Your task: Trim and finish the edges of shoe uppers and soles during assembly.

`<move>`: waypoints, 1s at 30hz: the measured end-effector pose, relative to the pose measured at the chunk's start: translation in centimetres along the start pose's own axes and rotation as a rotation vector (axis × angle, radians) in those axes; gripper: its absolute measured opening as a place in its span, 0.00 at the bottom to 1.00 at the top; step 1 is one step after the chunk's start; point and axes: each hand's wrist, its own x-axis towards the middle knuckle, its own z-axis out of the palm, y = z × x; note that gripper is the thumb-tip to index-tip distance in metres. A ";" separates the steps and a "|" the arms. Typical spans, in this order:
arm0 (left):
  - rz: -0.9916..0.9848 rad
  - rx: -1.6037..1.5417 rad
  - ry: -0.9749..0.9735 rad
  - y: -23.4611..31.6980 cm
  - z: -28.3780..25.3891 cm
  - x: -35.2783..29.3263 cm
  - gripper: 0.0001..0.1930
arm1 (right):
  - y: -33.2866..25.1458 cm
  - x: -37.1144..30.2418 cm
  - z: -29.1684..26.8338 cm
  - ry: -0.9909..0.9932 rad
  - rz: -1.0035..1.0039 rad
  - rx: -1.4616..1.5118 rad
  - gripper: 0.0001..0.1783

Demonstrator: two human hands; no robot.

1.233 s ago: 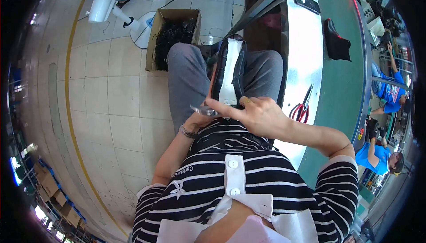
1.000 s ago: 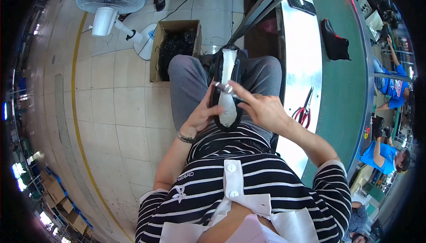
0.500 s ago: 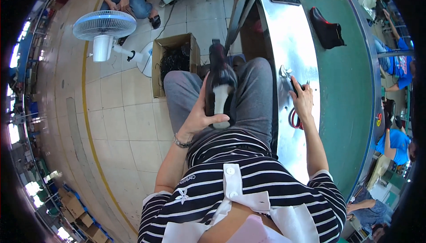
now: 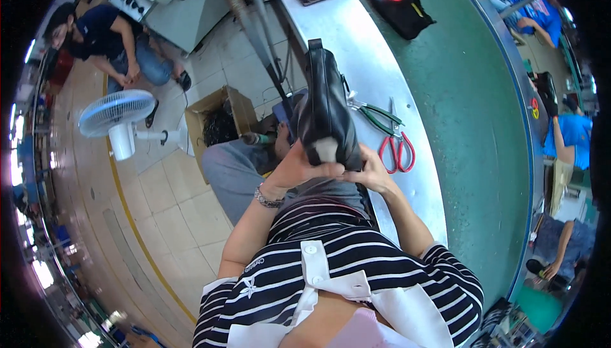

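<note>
Tiled flr w/ yel. line

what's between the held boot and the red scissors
In the head view, green-handled pliers on the metal bench lie between the held boot and the red-handled scissors.

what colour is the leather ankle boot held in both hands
The leather ankle boot is glossy black with a whitish patch, best seen in the head view.
</note>
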 end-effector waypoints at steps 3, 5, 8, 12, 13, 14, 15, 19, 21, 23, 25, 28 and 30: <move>0.438 0.160 -0.062 1.5 2.1 3.1 0.60 | 1.0 -2.9 -2.2 0.309 -0.013 0.201 0.30; 0.413 0.326 -0.132 2.8 2.7 4.0 0.67 | 1.7 -4.1 -4.2 0.582 -0.021 0.246 0.25; 0.331 0.248 -0.130 2.3 2.3 3.6 0.62 | 1.1 -3.6 -7.6 1.082 -0.031 0.187 0.21; 0.230 0.198 -0.109 0.6 0.8 2.4 0.58 | 2.2 -5.0 -16.6 1.350 0.012 -0.041 0.29; 0.166 0.152 -0.075 0.0 0.1 1.8 0.56 | 2.2 -4.7 -18.2 1.379 0.024 -0.284 0.30; 0.103 0.105 -0.040 -0.5 -0.5 1.2 0.54 | 2.6 -4.2 -19.2 1.372 0.010 -0.282 0.30; 0.112 0.113 -0.032 -1.2 -1.1 0.7 0.54 | 2.5 -3.5 -19.7 1.462 0.067 -0.921 0.29; 0.033 0.034 0.062 -3.2 -2.5 -1.3 0.45 | -1.7 2.7 -23.4 1.179 -0.232 -1.219 0.23; 0.016 0.022 0.096 -4.1 -2.7 -1.9 0.38 | -4.3 7.8 -24.9 1.118 -0.279 -1.153 0.25; 0.019 0.006 0.109 -4.1 -2.7 -2.2 0.36 | -6.1 13.3 -26.3 1.056 -0.238 -1.182 0.30; 0.018 -0.015 0.126 -3.7 -2.6 -2.5 0.33 | -6.4 17.4 -29.1 1.039 -0.116 -1.290 0.32; 0.065 -0.053 0.192 -3.8 -2.8 -3.4 0.32 | -5.7 20.2 -32.4 0.980 0.104 -1.430 0.27; 0.079 -0.086 0.233 -4.9 -3.0 -4.3 0.32 | -4.8 20.1 -32.5 0.983 -0.047 -1.440 0.19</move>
